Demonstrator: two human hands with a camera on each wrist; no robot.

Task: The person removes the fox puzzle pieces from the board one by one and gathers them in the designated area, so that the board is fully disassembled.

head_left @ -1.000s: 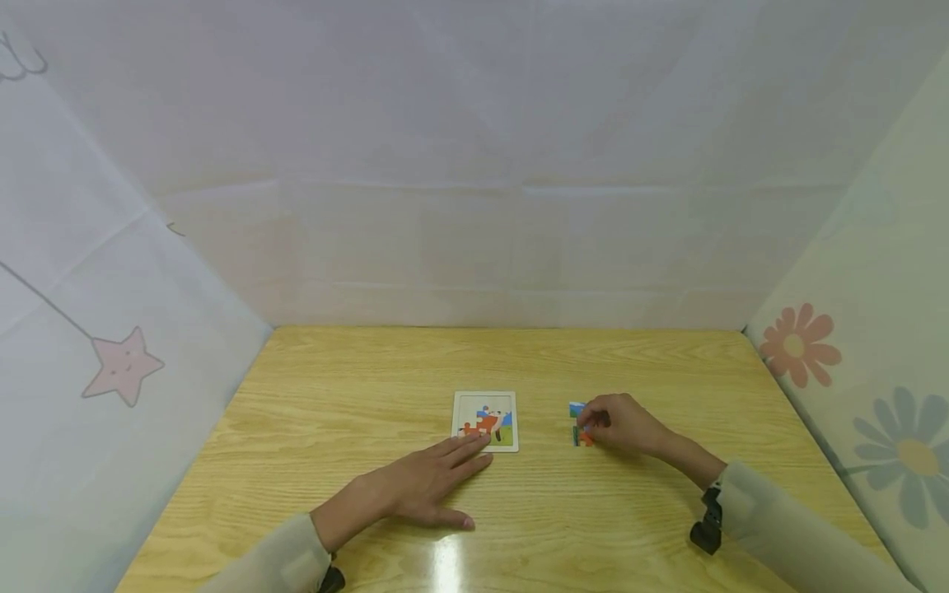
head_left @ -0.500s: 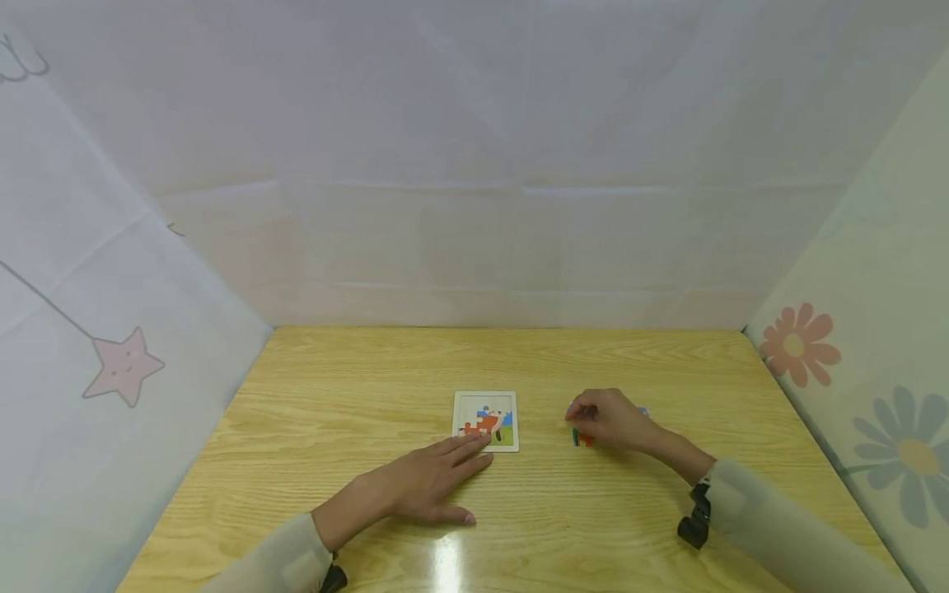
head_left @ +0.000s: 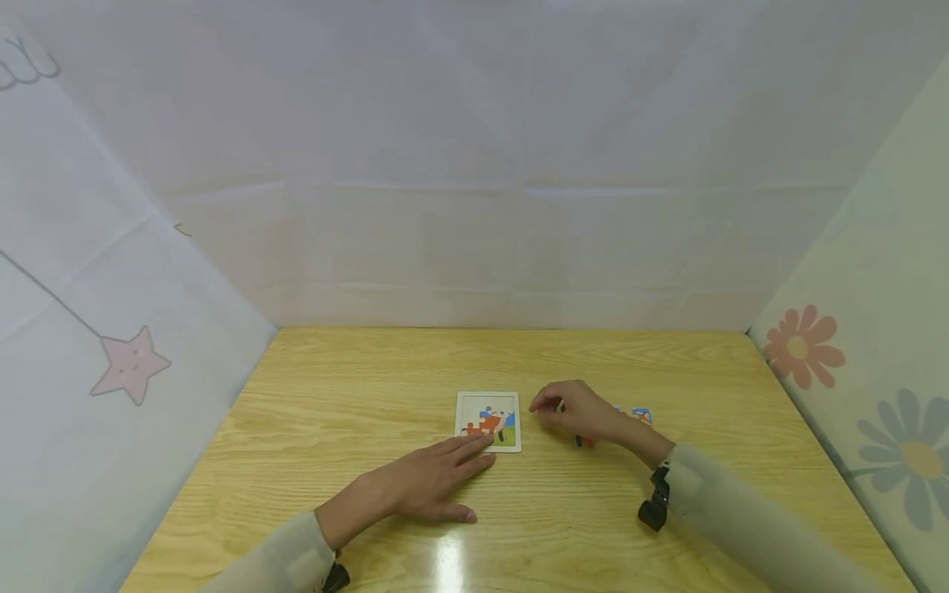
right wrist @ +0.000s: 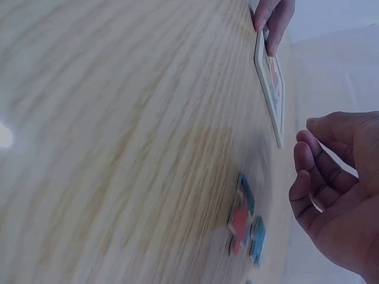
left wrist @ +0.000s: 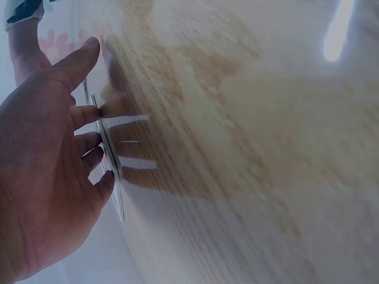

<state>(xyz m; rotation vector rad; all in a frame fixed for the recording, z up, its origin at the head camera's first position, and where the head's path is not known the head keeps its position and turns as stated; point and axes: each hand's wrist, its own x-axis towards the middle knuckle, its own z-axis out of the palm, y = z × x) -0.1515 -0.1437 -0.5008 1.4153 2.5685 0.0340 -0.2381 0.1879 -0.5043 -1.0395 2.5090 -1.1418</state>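
My left hand (head_left: 433,484) lies with extended fingers over the lower left part of a puzzle board (head_left: 461,403). Its light frame surrounds a partly filled orange, blue and green picture; the upper part shows bare backing. Just right of the board, my right hand (head_left: 582,412) hovers above the table with thumb and fingers drawn together. In the right wrist view, the tips of this right hand (right wrist: 340,177) nearly meet, and no piece shows between them. Under and behind the hand lie a red-and-blue puzzle piece (right wrist: 240,222), a teal puzzle piece (right wrist: 257,239) and more pieces (head_left: 642,415).
The wooden table (head_left: 356,379) has a pale fabric wall (head_left: 415,247) along its back and side walls printed with a star (head_left: 131,365) and flowers (head_left: 797,347). Light glares off the table's front (head_left: 448,560). Each wrist wears a black camera mount (head_left: 656,502).
My right hand has moved left from the loose pieces toward the board, uncovering pieces at the right. My left hand stays on the board. The head view has shifted slightly.
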